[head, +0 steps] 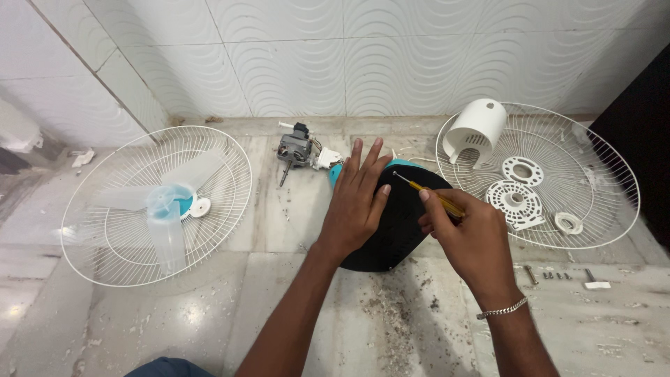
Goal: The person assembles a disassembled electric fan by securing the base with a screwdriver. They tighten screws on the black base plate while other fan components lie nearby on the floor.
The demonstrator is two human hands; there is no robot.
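Note:
My left hand (357,199) lies flat, fingers together, on a dark oval fan base (399,230) with a teal edge, on the marble floor. My right hand (469,234) grips a yellow-handled screwdriver (433,195). Its metal tip touches the top of the base near my left fingertips. A silver bracelet sits on my right wrist. Just beyond the base lies a grey fan motor (296,150) with a shaft and wires.
A white wire fan guard (91,251) at left holds a translucent blue blade (167,209). Another guard (593,202) at right carries a white motor cover (477,129) and round white plastic parts (516,199). Screws (551,275) lie near it. Dirt litters the floor; tiled wall behind.

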